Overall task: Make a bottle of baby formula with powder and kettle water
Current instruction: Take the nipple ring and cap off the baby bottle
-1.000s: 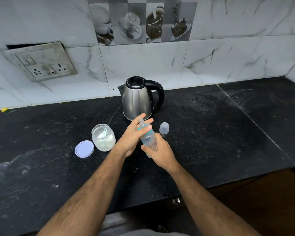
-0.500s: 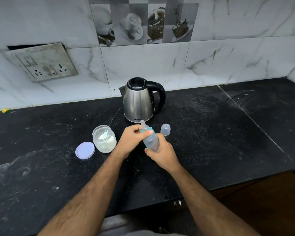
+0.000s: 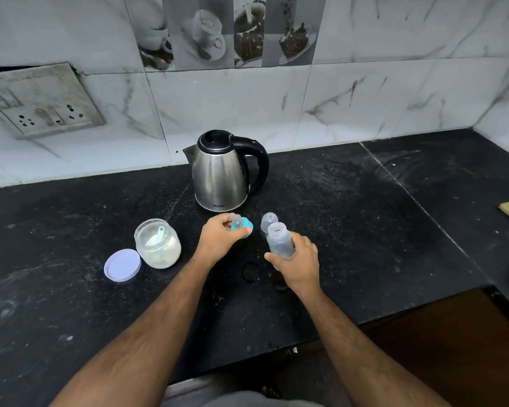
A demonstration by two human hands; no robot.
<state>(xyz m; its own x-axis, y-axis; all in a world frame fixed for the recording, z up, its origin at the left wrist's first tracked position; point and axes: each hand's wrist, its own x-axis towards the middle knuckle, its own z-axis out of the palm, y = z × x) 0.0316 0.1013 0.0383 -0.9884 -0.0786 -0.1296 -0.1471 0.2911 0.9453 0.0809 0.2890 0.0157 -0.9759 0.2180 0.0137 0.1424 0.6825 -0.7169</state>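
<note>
Above the black desk (image 3: 71, 304), the right hand (image 3: 299, 261) grips the open baby bottle (image 3: 279, 240) tilted, while the left hand (image 3: 218, 240) pinches its teal nipple cap (image 3: 242, 227) just apart, between the kettle (image 3: 222, 171) and the open powder jar (image 3: 157, 243).

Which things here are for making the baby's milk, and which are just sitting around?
For the milk:
- bottle, open, held in the right hand
- teat top, held in the left hand
- powder jar with scoop inside
- kettle
- clear cap
- jar lid

Just sitting around:
- wall socket
- black ring on the counter
</note>
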